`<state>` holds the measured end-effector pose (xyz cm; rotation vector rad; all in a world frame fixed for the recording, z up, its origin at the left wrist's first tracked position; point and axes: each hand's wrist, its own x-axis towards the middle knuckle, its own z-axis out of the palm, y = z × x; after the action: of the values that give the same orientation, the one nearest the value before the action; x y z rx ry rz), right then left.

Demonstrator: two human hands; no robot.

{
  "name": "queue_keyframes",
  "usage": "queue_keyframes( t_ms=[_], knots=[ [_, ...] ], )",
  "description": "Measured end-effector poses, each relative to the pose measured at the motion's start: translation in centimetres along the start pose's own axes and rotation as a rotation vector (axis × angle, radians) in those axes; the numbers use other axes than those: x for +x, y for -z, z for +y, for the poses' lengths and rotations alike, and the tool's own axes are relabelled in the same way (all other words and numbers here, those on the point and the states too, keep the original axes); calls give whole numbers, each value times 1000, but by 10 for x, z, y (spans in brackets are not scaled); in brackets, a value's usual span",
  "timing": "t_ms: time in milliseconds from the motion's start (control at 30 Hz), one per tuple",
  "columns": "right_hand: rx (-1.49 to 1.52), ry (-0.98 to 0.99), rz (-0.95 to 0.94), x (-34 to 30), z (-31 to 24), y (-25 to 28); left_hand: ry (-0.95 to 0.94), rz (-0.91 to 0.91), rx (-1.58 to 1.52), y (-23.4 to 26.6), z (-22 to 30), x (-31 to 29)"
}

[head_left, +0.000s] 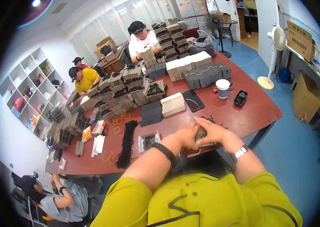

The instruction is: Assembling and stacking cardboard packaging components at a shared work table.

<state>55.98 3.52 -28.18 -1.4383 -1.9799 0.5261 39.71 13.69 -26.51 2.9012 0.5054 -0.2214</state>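
Note:
At the near edge of the red-brown table, my left hand (187, 135) and my right hand (216, 132) close round a bundle of grey-brown cardboard pieces (202, 133) from both sides. Black cords stick out past its far side. The thumbs and fingertips almost meet over the bundle, and my hands hide much of it. Left of my left forearm is a small white box (149, 141) of tiny dark parts. Beyond that lies a long heap of black cords (127, 143). A stack of cream card pieces (173, 104) and black card pieces (151, 113) lies ahead of my hands.
Tall piles of banded cards (118, 90) fill the table's middle. A paper cup (222, 88), a black tablet-like slab (193, 100) and a small black object (240, 98) lie to the right. Other people sit round the table. A white fan (277, 39) stands on the blue floor.

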Motion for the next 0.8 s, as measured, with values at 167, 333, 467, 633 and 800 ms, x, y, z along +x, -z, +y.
queue_keyframes(
  t_ms=[167, 333, 467, 633, 800],
  knots=[
    [-281, -51, -107, 2, -16, 6, -86, 178, -115, -11, -17, -10],
    [-342, -104, -129, 3, -10, 4, 20, 588, -1920, -1, -16, -25],
    [-407, -130, -88, 4, -13, -2, 494, 490, -1540, -19, 8, -18],
    [-493, -141, -60, 9, -27, -3, -96, 697, -1808, -90, -52, 11],
    [-514, -144, -36, 7, -18, -6, -232, 673, -1145, -93, -49, 2]
  ],
)
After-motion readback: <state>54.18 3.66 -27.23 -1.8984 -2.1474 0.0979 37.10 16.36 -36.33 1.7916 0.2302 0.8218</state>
